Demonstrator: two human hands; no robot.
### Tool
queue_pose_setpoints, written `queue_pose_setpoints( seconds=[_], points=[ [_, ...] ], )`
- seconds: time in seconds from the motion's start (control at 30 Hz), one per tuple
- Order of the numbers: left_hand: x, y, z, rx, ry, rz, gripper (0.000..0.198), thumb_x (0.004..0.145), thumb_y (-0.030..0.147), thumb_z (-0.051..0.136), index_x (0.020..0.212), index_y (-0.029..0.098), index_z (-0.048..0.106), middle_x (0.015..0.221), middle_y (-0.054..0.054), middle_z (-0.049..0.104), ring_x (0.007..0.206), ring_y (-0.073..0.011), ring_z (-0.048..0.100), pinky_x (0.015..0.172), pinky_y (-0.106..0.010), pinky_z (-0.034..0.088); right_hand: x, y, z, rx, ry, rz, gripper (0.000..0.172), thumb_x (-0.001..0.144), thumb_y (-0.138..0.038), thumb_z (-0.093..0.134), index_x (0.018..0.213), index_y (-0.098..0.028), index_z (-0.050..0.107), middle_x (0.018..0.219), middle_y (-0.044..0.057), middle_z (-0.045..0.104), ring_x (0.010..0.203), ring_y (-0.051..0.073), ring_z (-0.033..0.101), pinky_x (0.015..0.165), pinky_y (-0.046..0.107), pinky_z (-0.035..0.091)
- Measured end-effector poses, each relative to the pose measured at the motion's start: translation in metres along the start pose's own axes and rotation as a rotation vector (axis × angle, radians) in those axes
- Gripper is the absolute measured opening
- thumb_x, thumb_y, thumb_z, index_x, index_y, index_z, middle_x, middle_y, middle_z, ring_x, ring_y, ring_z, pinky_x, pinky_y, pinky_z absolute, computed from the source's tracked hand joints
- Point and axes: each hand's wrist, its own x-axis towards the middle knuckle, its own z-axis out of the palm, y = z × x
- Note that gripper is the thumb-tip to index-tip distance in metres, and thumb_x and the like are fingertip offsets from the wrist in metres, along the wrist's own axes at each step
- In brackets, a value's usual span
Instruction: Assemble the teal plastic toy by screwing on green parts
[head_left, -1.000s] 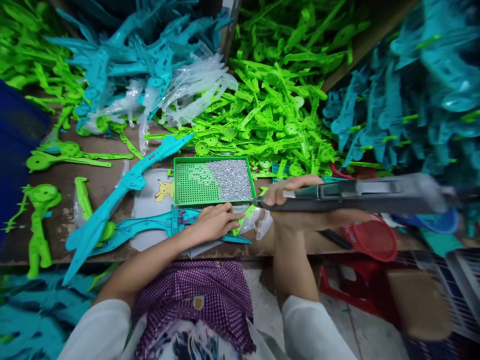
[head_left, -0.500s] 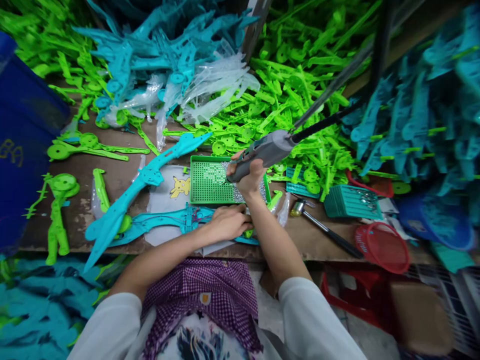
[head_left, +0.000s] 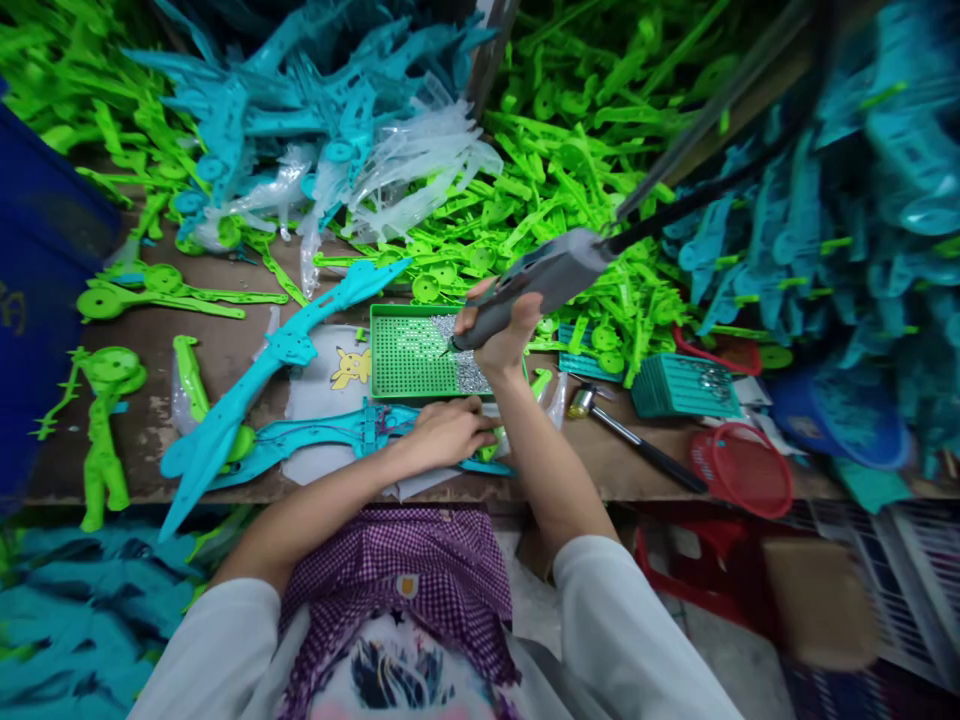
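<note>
My right hand (head_left: 504, 335) is wrapped round a grey electric screwdriver (head_left: 551, 275). The tool slants down to the left, its bit above a green perforated tray (head_left: 397, 382) that holds many small screws (head_left: 471, 372). Below the tray, my left hand (head_left: 451, 432) lies over the right part of a long turquoise plastic shell (head_left: 315, 434) and holds it on the table. Thin wires (head_left: 391, 424) show inside the shell. Bright green pieces sit by my left fingertips, partly hidden by my right forearm. A second turquoise shell (head_left: 259, 385) rests slantwise across the left end of the first.
Heaps of green parts (head_left: 585, 200) and turquoise parts (head_left: 277, 110) fill the back. A hammer (head_left: 637, 440), a red basket (head_left: 742, 470) and a teal basket (head_left: 682, 385) lie at right. A blue bin (head_left: 45, 290) stands at left. A cable runs up from the screwdriver.
The whole view has shifted slightly. The screwdriver's rear end has swung up and to the right, while its tip stays over the screw tray. My left hand keeps its place on the shell.
</note>
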Motion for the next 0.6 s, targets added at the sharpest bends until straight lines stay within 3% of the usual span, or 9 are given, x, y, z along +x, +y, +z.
queue_pose_setpoints(
  seconds=[0.1,0.23,0.3,0.4,0.6],
  points=[
    [-0.001,0.000,-0.001,-0.002,-0.008,-0.019,0.039,0.098,0.043,0.042,0.134,0.034,0.056,0.108,-0.005,0.058,0.096,-0.0196,0.060,0.076,-0.029,0.045,-0.011,-0.045,-0.022,0.025,-0.016,-0.071,0.067,0.055,-0.091,0.049,0.067,-0.026,0.056,0.041,-0.007,0.042,0.033,0.012,0.043,0.035,0.026,0.034],
    [-0.001,0.002,-0.002,-0.010,-0.040,-0.056,0.039,0.098,0.042,0.043,0.135,0.037,0.054,0.113,-0.005,0.057,0.100,-0.0201,0.057,0.081,-0.030,0.043,-0.063,-0.091,-0.065,0.053,-0.284,-0.139,0.065,0.063,-0.085,0.054,0.083,-0.025,0.069,0.049,-0.003,0.054,0.040,0.016,0.054,0.038,0.030,0.042],
    [-0.001,0.005,-0.004,-0.011,-0.058,-0.066,0.039,0.098,0.041,0.044,0.135,0.036,0.054,0.115,-0.006,0.056,0.103,-0.0208,0.056,0.082,-0.030,0.042,-0.093,-0.094,-0.080,0.031,-0.285,-0.101,0.068,0.063,-0.083,0.057,0.092,-0.023,0.070,0.055,-0.001,0.058,0.044,0.017,0.056,0.042,0.031,0.045],
    [-0.001,0.008,-0.008,-0.010,-0.069,-0.064,0.040,0.098,0.041,0.044,0.137,0.036,0.053,0.115,-0.006,0.057,0.103,-0.0211,0.056,0.080,-0.030,0.043,-0.119,-0.080,-0.086,0.000,-0.176,-0.097,0.063,0.064,-0.081,0.059,0.089,-0.024,0.071,0.054,-0.002,0.057,0.042,0.015,0.054,0.040,0.029,0.042],
    [-0.001,0.006,-0.006,0.007,-0.051,-0.052,0.039,0.097,0.039,0.045,0.134,0.036,0.056,0.110,-0.006,0.057,0.101,-0.0214,0.056,0.079,-0.030,0.044,-0.120,-0.060,-0.079,-0.027,-0.030,-0.058,0.063,0.058,-0.084,0.060,0.072,-0.024,0.068,0.044,-0.003,0.053,0.036,0.016,0.052,0.034,0.029,0.040]
  ],
)
